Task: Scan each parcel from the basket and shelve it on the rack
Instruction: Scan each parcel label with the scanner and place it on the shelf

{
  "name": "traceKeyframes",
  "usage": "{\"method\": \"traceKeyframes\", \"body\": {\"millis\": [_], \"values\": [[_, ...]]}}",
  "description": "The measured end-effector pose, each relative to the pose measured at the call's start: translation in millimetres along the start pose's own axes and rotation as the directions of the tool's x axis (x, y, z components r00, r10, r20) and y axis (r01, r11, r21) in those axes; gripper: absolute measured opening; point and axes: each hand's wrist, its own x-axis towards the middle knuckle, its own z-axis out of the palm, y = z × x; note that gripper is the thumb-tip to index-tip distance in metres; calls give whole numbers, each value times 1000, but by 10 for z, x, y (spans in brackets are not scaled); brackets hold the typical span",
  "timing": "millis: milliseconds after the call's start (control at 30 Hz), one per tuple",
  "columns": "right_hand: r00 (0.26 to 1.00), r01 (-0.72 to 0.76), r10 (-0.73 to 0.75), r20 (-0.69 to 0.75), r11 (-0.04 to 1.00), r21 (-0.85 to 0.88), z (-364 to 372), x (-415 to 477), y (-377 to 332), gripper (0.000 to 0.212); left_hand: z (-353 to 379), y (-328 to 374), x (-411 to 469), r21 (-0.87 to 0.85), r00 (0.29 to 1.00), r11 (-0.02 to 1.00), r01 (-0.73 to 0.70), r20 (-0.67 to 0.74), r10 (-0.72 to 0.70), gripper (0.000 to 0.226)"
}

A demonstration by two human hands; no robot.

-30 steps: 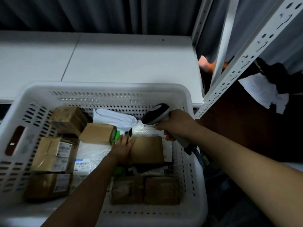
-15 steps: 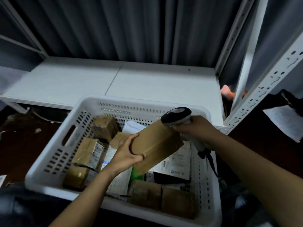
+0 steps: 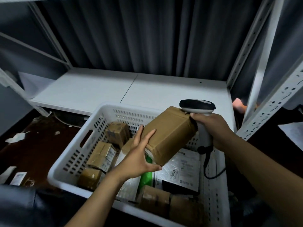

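My left hand (image 3: 139,157) grips the near end of a brown cardboard parcel (image 3: 168,133) and holds it tilted above the white basket (image 3: 72,163). My right hand (image 3: 213,126) is closed around the grey handle of a barcode scanner (image 3: 197,106), whose black head sits right at the parcel's upper far corner. Inside the basket lie several more brown boxes (image 3: 118,132), a white mailer bag (image 3: 182,167) with a printed label and a green item (image 3: 146,176). The white rack shelf (image 3: 101,90) stretches behind the basket.
The rack's perforated uprights (image 3: 268,105) rise at the right, thinner posts (image 3: 49,35) at the left. A dark curtain hangs behind the shelf. The scanner's black cable (image 3: 207,167) loops down over the basket's right rim. Paper scraps (image 3: 15,138) litter the dark floor at left.
My left hand lifted the brown parcel out of the basket and tilted it up. The scanner in my right hand came up to the parcel's far corner. The view rose toward the shelf.
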Motion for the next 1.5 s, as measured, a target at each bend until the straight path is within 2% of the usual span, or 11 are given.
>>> {"method": "traceKeyframes", "body": {"millis": [100,267,433,567,767,933,1033,1133,1167,1300,1500], "values": [[1000,26,-26,4,999,22,20,18,-50,17,-33,-17,2,55,995,998,-41,-92,46,118],[999,32,-35,23,995,89,31,71,-140,12,-89,13,-60,-105,979,994,12,-199,-33,108],[996,-11,-2,86,989,151,90,80,-150,19,-108,94,-57,-372,983,923,99,-106,-149,87],[993,-94,82,87,985,146,123,92,-83,21,-200,156,-25,-348,974,918,189,-56,-221,72],[982,-178,170,86,980,93,155,91,-21,20,-234,-31,-5,-242,973,943,229,36,-228,127],[979,-149,143,146,988,36,197,50,-55,22,-249,-47,19,-384,922,889,248,-187,-338,72],[979,-95,96,182,995,-15,235,10,-62,20,-257,-60,33,-473,891,840,266,-213,-402,61],[981,-44,53,189,998,-50,246,-4,-47,18,-251,-126,33,-525,862,801,288,-222,-455,30],[981,-9,26,190,996,-89,243,-4,-44,15,-259,-168,28,-544,849,788,289,-235,-473,30],[970,80,-26,240,972,-219,245,-42,-86,7,-337,-324,12,-630,808,733,256,-276,-520,80],[921,108,40,387,930,-352,302,-186,-126,29,-419,-325,-26,-690,743,713,119,-415,-525,70]]}}
